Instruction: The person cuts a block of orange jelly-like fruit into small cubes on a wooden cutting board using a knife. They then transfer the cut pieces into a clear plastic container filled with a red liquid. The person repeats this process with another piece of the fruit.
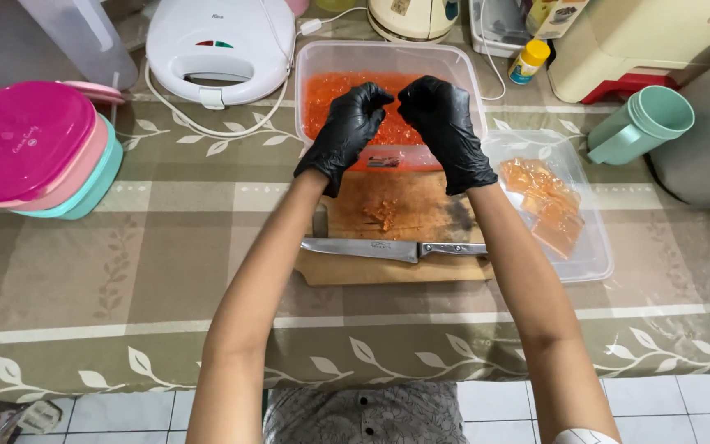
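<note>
Both my hands wear black gloves and hover over a clear plastic tub [463,72] of orange-red diced pieces [330,92]. My left hand [345,131] and my right hand [445,131] are curled with fingertips nearly touching each other; whether they pinch anything is hidden. Below them lies a wooden cutting board [396,267] with orange scraps on it [384,212]. A steel knife [388,249] rests across the board's near side, blade pointing left.
A clear lid [597,263] to the right holds orange slabs [548,201]. Stacked pink and teal containers [34,152] sit at left, a white sandwich press [219,49] behind, a teal jug [643,123] at right. A yellow-capped bottle [527,62] stands at the back.
</note>
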